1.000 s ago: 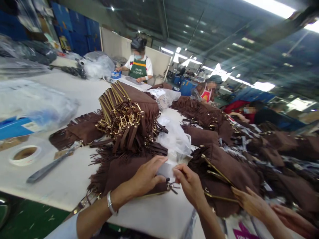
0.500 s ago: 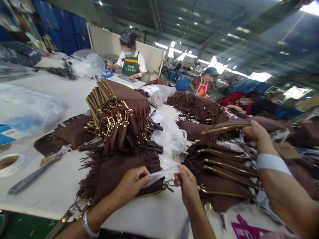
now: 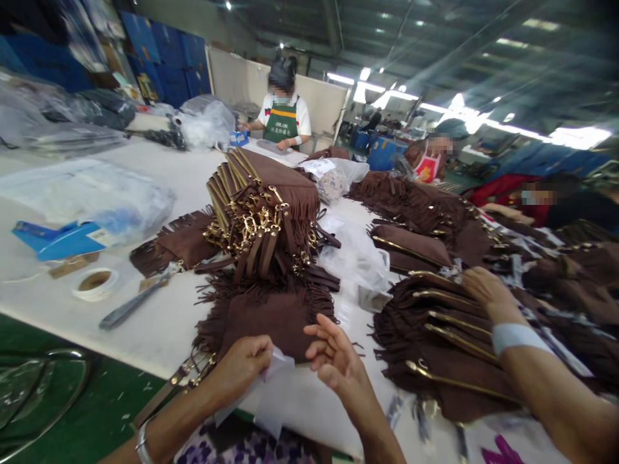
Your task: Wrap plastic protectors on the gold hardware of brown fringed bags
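Observation:
Pinched in my left hand (image 3: 244, 370) is a thin translucent white sheet (image 3: 275, 399), which hangs down over the table's front edge. My right hand (image 3: 333, 354) is held up beside it, fingers spread, with nothing in them. Behind both hands a brown fringed bag (image 3: 271, 319) lies flat on the white table (image 3: 159, 335). A tall stack of brown bags (image 3: 271, 193) with gold zips and clasps stands beyond it. The strap (image 3: 159, 396) of a bag hangs at the table's edge, near my left forearm.
A co-worker's hand (image 3: 488, 293) touches a row of brown bags (image 3: 454, 348) at the right. A tape roll (image 3: 95, 283), a blue tape dispenser (image 3: 60, 238) and a dark wrapped strip (image 3: 135, 303) lie at the left. A person in a green apron (image 3: 281, 122) stands across the table.
My right hand has let go of the sheet and opened. The sheet now hangs from my left hand, lower and nearer. The co-worker's hand has lowered onto the bag row. The view has turned left.

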`<state>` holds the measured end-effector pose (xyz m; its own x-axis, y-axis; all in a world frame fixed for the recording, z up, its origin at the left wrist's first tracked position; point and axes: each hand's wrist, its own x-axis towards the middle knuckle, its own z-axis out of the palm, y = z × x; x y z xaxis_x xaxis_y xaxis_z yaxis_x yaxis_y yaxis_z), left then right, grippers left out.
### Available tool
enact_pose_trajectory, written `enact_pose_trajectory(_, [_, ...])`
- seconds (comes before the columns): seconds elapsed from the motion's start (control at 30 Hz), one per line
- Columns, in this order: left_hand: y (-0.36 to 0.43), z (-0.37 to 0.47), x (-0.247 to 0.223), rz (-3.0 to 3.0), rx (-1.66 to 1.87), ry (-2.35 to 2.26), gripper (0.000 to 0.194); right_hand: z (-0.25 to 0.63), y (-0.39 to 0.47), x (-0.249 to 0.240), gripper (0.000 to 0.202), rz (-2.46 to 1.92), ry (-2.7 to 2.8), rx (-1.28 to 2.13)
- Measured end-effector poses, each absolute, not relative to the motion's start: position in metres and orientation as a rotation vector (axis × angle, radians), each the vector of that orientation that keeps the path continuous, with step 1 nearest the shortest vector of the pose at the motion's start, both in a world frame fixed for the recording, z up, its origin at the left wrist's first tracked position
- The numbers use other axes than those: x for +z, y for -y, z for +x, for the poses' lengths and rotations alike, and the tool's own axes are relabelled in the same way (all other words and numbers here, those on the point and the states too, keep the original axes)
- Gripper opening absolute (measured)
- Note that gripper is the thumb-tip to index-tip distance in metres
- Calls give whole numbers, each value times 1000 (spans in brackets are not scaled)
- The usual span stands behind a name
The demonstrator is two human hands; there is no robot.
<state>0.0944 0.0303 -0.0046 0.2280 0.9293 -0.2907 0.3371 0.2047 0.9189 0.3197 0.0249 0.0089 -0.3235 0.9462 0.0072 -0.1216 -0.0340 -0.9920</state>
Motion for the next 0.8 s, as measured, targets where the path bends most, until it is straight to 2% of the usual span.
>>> enact_pose_trajectory(0.1, [-21,83,-16,1294,657,-1356,23,314,-1,4,82,-1108,1797,1205])
enact_pose_trajectory(0.2, [-12,77,-23,1178,683,-1313,23,299,19,-10,85,-1069,2209,797])
enact_pose_trajectory(0.27, [-7,76,-24,1139,688,-1289,24,283,25,-14,79,-995,2287,594])
enact_pose_trajectory(0.33, [-3,74,-23,1165,678,-1298,25,267,26,-10,65,-949,2229,505])
enact_pose_trajectory(0.43, [5,66,-22,1201,670,-1299,22,252,19,-1,35,-1020,1997,633])
enact_pose_trajectory(0.53, [18,52,-29,1061,726,-1199,18,246,7,-1,13,-1319,1599,946])
enact_pose_trajectory(0.67, [36,29,-50,924,779,-1144,28,242,-5,-21,25,-1435,1136,1306])
enact_pose_trajectory(0.8, [52,13,-61,987,733,-1296,27,237,-6,-35,32,-1504,1117,1379])
